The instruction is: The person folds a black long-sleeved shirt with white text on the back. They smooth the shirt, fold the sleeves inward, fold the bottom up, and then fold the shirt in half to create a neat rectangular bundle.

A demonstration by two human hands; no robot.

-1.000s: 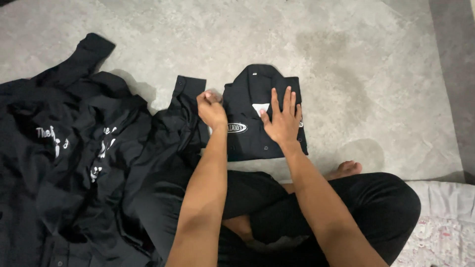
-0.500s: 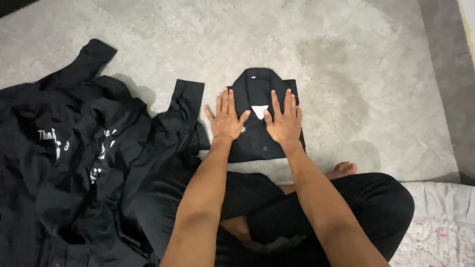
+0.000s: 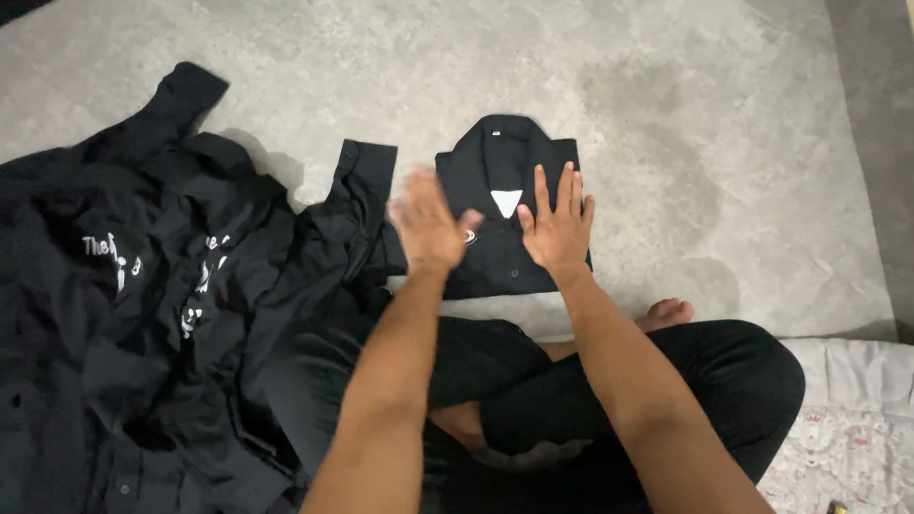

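Observation:
A folded black collared shirt (image 3: pixel 505 157) lies flat on the grey floor in front of my crossed legs. My right hand (image 3: pixel 557 224) rests flat on its right half, fingers spread, holding nothing. Over the shirt's left edge is my left hand (image 3: pixel 427 224), blurred by motion, its fingers open and together. Whether it touches the shirt I cannot tell.
A heap of loose black shirts (image 3: pixel 143 305) with white lettering covers the floor at the left, one cuffed sleeve (image 3: pixel 367 181) reaching toward the folded shirt. My legs in black trousers (image 3: pixel 724 381) are crossed below. A pale patterned cloth (image 3: pixel 847 428) lies at the lower right.
My left hand went from the folded shirt's left edge to lying flat on it, and now sweeps leftward, blurred. The right hand has stayed pressed on the shirt.

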